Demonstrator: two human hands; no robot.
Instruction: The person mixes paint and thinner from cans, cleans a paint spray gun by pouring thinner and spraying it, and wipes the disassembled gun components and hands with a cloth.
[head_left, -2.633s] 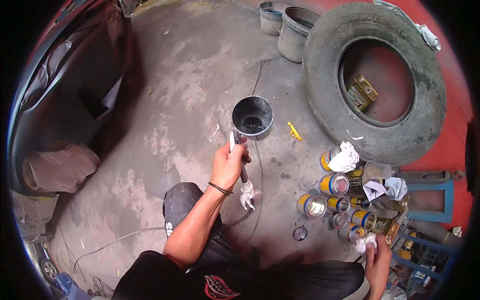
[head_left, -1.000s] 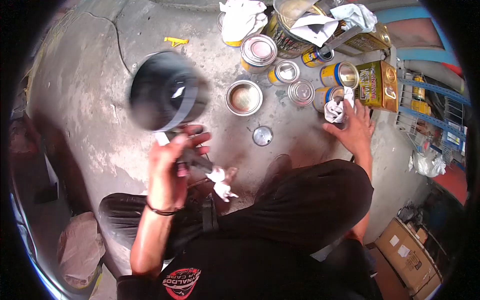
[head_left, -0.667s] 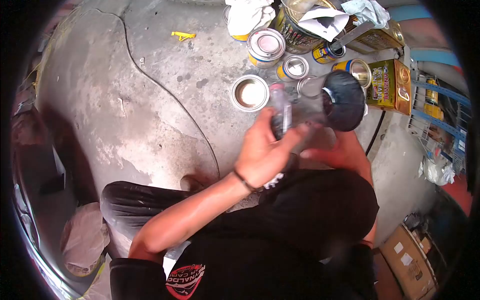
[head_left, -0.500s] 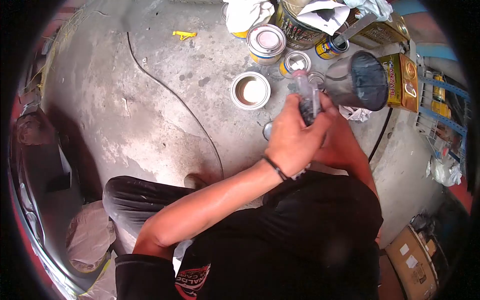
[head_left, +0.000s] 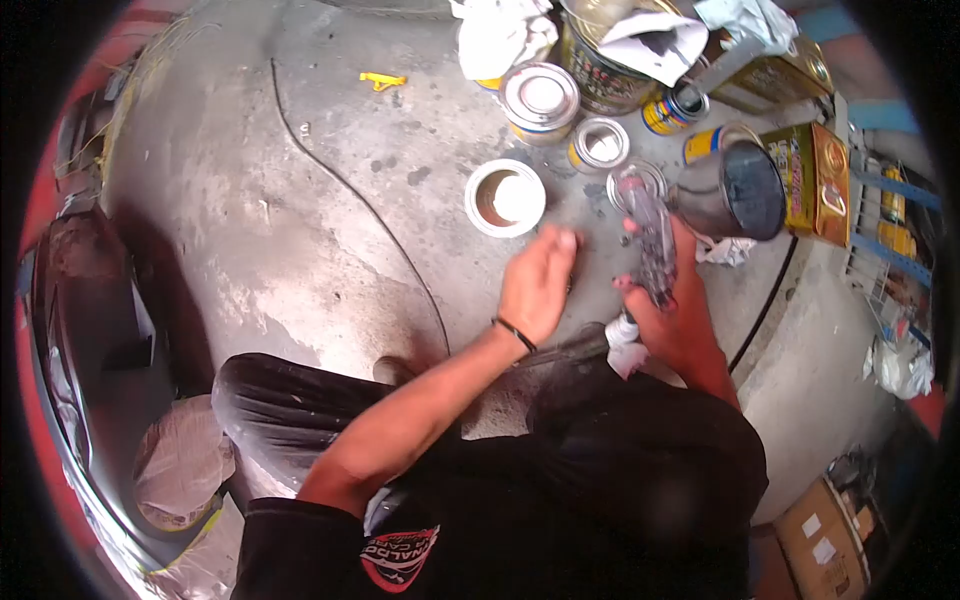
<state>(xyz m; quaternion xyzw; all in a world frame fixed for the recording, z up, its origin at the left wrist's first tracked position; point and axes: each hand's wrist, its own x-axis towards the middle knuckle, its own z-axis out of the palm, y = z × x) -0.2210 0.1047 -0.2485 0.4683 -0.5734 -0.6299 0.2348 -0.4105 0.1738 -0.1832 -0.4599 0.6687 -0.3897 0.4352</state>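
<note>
A paint spray gun, blurred by motion, is in my right hand, whose fingers are wrapped round its handle. Its dark, see-through cup sticks out to the right. White wrapping shows at the lower end of the gun. My left hand is apart from the gun, with loosely stretched fingers and nothing visible in them. Just above it stands an open can with pale liquid inside. A smaller can and a round lid or can top are near the gun's front.
A closed can, a large dark tin and a blue-yellow can stand at the back. To the right is a green-gold rectangular tin. A cable runs across the floor, and a dark car bumper lies at left.
My left hand has let go of the spray gun and moved left and down towards the open can. My right hand keeps the gun, now slightly lower and tilted differently.
</note>
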